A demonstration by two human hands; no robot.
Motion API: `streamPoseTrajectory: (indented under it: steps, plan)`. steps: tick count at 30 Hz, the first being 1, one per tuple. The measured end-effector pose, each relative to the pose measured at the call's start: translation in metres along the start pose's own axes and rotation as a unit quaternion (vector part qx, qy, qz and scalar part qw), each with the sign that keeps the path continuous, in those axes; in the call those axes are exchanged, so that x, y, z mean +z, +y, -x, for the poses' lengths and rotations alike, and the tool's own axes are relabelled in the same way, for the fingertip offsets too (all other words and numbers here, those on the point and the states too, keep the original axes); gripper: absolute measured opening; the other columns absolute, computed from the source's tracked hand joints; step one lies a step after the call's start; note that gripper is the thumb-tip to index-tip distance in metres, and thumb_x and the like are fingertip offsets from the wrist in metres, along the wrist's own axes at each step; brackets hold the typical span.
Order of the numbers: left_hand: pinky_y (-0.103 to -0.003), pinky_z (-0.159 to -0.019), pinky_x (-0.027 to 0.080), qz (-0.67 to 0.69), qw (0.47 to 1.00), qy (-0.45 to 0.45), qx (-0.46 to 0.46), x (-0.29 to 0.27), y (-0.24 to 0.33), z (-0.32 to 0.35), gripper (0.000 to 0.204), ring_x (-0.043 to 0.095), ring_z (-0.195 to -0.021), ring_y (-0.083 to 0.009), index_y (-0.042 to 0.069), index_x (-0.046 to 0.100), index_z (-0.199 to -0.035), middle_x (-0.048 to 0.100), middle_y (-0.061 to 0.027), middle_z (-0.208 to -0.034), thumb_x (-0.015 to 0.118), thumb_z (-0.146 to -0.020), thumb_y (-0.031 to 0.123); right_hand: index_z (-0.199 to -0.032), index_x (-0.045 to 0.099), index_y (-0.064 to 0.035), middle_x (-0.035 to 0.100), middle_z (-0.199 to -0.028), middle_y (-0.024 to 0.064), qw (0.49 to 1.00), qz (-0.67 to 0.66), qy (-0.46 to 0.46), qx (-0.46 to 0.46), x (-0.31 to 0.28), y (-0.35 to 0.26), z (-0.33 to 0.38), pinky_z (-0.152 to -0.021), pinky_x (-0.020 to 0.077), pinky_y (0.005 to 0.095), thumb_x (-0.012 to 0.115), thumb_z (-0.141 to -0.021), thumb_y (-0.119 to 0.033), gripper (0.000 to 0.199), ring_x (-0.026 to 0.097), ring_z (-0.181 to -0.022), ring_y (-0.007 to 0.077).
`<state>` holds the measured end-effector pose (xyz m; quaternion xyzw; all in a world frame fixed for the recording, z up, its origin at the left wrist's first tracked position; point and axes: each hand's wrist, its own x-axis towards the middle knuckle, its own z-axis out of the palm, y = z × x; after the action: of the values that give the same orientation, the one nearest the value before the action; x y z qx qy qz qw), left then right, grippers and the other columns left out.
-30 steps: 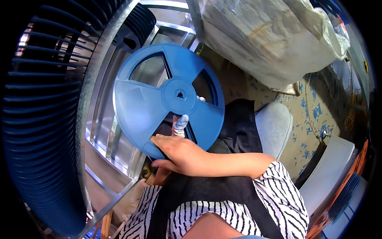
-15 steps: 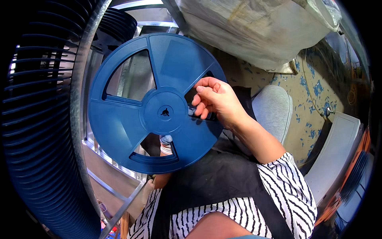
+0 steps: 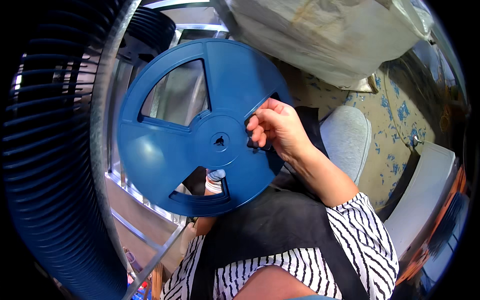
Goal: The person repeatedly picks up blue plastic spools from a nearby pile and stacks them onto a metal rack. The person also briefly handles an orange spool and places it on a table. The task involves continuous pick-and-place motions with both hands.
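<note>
A large empty blue reel (image 3: pixel 200 125) is held upright before a metal rack (image 3: pixel 150 235). The right hand (image 3: pixel 275 127) grips one spoke opening; the left hand (image 3: pixel 215 181), mostly hidden behind, seems to support it, grip unclear. Nothing is wound on the reel.

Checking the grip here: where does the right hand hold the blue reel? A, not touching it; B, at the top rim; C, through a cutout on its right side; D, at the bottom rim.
C: the right hand curls its fingers through a cutout on the right side of the reel, beside the hub.
</note>
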<state>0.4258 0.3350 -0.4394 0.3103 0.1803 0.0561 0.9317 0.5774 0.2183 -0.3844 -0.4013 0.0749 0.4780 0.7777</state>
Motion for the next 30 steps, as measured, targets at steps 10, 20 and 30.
streamPoseTrajectory:
  steps: [10,20,30]
  plan:
    - [-0.042,-0.11,0.037,0.018,1.0,0.022,0.003,0.006,0.012,0.025,0.073,0.048,-0.126,-0.0309,-0.001,0.041,-0.134,0.054,-0.0145,-0.125,0.072,-0.082,0.04,-0.092,0.057,-0.0006,0.066,-0.074,0.0103,0.995,0.032,-0.048,0.079,0.0,0.009,0.009,-0.045,0.051,0.0227,0.053,-0.091,-0.011,0.011,0.063,-0.053,0.0135]
    - [-0.044,-0.116,0.029,0.251,0.968,0.016,-0.014,-0.017,0.026,0.021,0.071,0.05,-0.123,-0.0306,-0.004,0.043,-0.13,0.054,-0.0186,-0.124,0.069,-0.082,0.04,-0.102,0.059,-0.0008,0.066,-0.077,0.0085,0.996,0.015,0.02,-0.088,-0.068,-0.046,0.02,-0.044,0.0474,0.0188,0.055,-0.094,-0.017,0.019,0.061,-0.056,0.0093]
    - [-0.038,-0.091,0.05,-0.015,0.974,0.209,0.089,-0.154,0.162,-0.063,0.032,0.061,-0.096,-0.023,0.002,0.061,-0.113,0.066,-0.0113,-0.103,0.06,-0.093,0.027,-0.103,0.058,-0.0021,0.067,-0.077,0.0079,0.989,0.027,0.119,-0.082,-0.104,-0.047,0.012,-0.045,0.0484,0.0195,0.052,-0.095,-0.016,0.017,0.062,-0.057,0.0106]
